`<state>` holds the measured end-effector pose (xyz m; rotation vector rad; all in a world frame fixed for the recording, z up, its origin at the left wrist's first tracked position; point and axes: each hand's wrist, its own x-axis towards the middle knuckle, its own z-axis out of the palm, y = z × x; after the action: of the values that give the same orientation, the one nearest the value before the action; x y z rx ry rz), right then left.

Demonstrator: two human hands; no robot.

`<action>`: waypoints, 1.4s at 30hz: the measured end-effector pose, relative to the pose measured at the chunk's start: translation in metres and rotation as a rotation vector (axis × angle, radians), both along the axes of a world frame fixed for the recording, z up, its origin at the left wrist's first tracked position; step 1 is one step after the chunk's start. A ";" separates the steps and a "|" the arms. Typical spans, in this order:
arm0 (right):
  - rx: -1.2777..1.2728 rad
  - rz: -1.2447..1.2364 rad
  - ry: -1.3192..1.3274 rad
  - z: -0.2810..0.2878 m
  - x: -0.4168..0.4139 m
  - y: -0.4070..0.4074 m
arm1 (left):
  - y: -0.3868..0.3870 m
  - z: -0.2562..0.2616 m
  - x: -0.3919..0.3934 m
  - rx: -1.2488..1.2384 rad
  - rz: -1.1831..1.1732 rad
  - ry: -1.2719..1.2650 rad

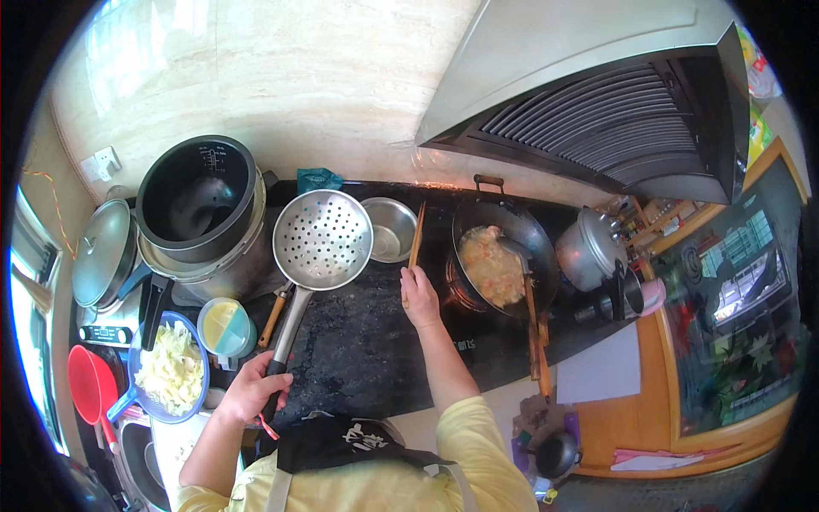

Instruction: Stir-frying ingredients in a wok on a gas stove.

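My left hand grips the black handle of a perforated metal skimmer, whose round bowl is over the dark counter. Wooden chopsticks are held in my right hand, their tips pointing toward the wall. Behind the skimmer's bowl, and partly covered by it, stands a steel bowl. To the right, pieces of food bubble in liquid inside a black wok over a lit burner. A metal spatula with a wooden handle leans in the wok.
A blue colander of chopped pale vegetable, a lidded container and a black inner pot on a larger pot are at left. Red strainer lies farther left. A pressure cooker stands right of the wok, below the range hood.
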<state>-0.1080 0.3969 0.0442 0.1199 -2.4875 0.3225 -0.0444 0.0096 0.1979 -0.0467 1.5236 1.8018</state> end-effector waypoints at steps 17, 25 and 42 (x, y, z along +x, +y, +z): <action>0.067 -0.022 -0.082 -0.002 -0.015 -0.009 | 0.002 0.002 -0.012 0.031 0.034 -0.031; -0.111 -0.121 -0.100 0.069 0.083 -0.031 | 0.009 -0.004 -0.018 0.023 0.041 -0.062; 0.745 0.004 -0.824 0.178 0.225 0.152 | 0.034 0.004 -0.014 0.019 -0.012 -0.036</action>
<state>0.1174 0.5488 0.2220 0.3482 -3.2891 -0.7189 -0.0585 0.0438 0.2023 -0.0610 1.4785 1.7964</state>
